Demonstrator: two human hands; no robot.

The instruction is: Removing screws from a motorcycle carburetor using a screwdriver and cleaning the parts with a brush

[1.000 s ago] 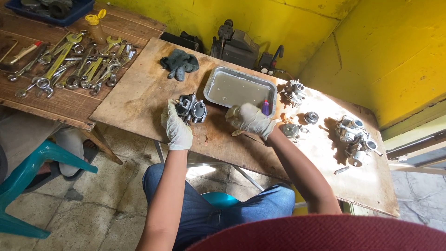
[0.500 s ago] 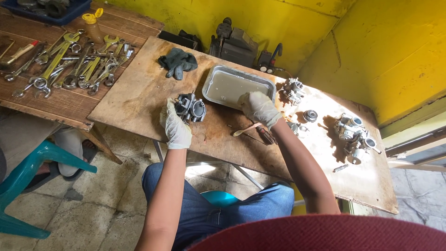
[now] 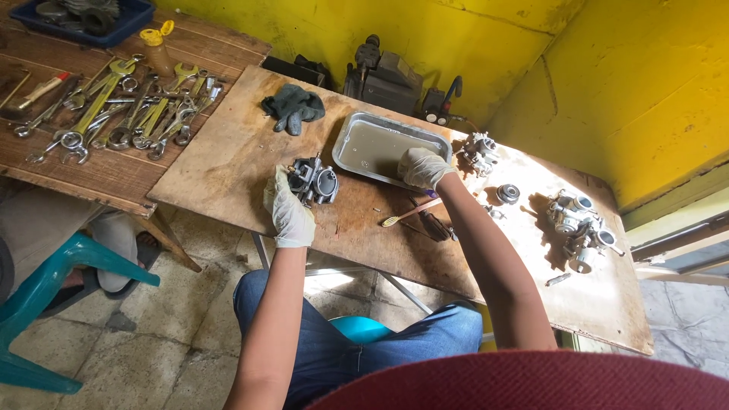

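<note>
Near the middle of the plywood board, I see my gloved left hand with fingers wrapped around a dark grey carburetor, stubby, with a round bore facing right. My gloved right hand rests at the near right corner of the metal tray of murky liquid; whether its curled fingers pinch anything, I cannot tell.

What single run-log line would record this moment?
left hand: holds carburetor on wooden board | right hand: at metal tray edge, grip unclear | toothbrush beside
</note>
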